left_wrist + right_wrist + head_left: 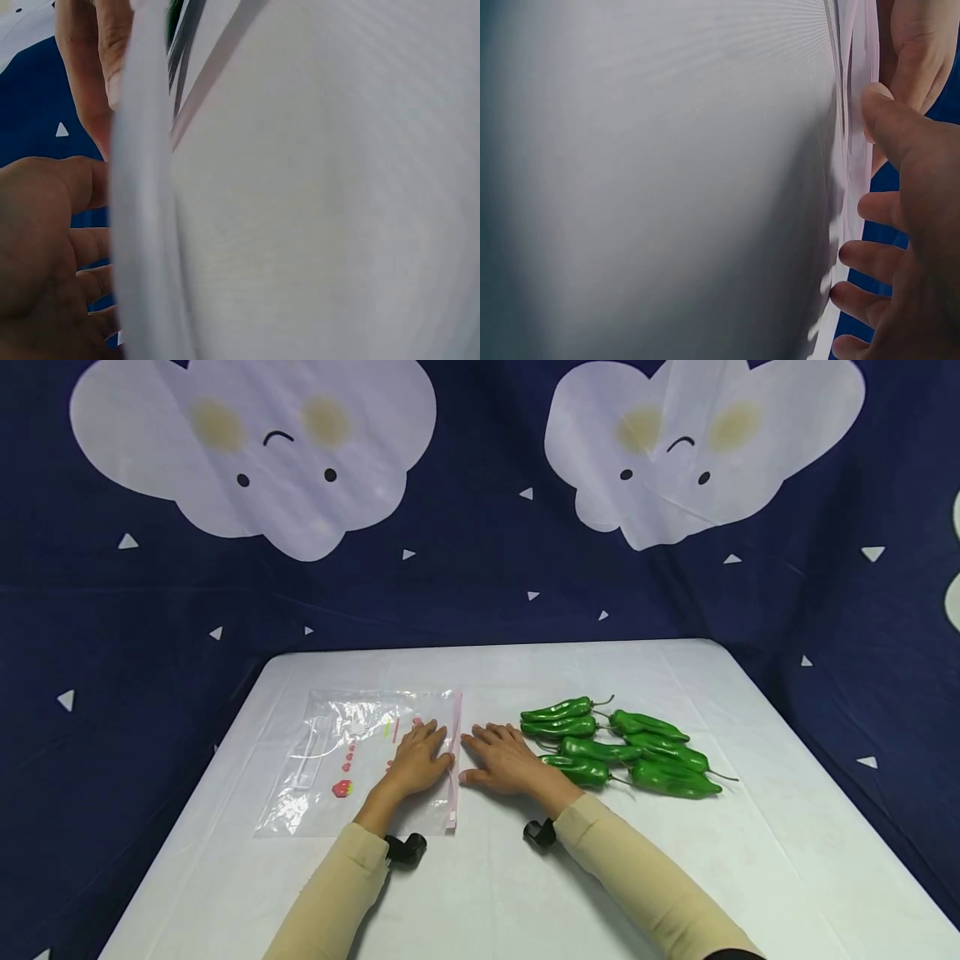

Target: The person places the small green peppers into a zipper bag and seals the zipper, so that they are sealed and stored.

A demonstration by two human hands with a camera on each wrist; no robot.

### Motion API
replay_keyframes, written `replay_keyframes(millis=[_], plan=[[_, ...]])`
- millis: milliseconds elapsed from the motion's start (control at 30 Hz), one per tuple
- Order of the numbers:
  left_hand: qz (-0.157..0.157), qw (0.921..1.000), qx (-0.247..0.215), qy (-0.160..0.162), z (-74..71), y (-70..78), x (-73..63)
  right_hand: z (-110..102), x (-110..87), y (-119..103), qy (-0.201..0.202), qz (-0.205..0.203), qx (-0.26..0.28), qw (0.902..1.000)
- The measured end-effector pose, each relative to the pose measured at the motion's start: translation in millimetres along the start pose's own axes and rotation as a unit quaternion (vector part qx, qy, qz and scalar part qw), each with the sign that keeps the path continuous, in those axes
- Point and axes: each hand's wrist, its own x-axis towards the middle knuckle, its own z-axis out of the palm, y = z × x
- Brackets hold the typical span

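A clear plastic zipper bag (322, 760) with red strawberry prints lies flat on the table, its pink zipper edge (455, 752) facing right. My left hand (420, 762) lies over the bag's right part, fingers spread and pointing away from me, just short of that edge. To the right of the zipper, my right hand (506, 762) rests with its fingers extended and its thumb close to the edge. Several green peppers (600, 750) lie beside it, the nearest ones by its fingers. In the right wrist view, the right hand's fingers (877, 259) are apart, with nothing held.
The white table (480, 893) has rounded far corners. Behind it hangs a dark blue cloth (465, 602) printed with clouds and small triangles. A black wrist camera sits at the left wrist (407, 850) and another at the right (538, 835).
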Motion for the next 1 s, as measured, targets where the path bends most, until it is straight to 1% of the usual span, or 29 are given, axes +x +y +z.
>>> replay_keyframes(millis=[200, 567, 833, 1000], plan=[[0.000, 0.9999, -0.012, -0.001, 0.9, -1.0, -0.1, 1.9, 3.2, -0.8, -0.006, -0.001, -0.004, 1.0000], [-0.002, 0.9993, -0.036, -0.010, 1.1, -0.9, -1.7, 3.5, 4.7, -1.9, -0.002, 0.001, -0.003, 1.0000], [0.005, 0.9990, -0.043, -0.009, 0.3, -2.7, -3.0, 3.7, 7.9, -4.4, -0.021, 0.012, -0.017, 0.9996], [0.011, 0.9988, -0.044, -0.019, -2.3, -5.7, -3.5, 3.6, 9.9, -6.3, -0.027, 0.016, -0.025, 0.9992]])
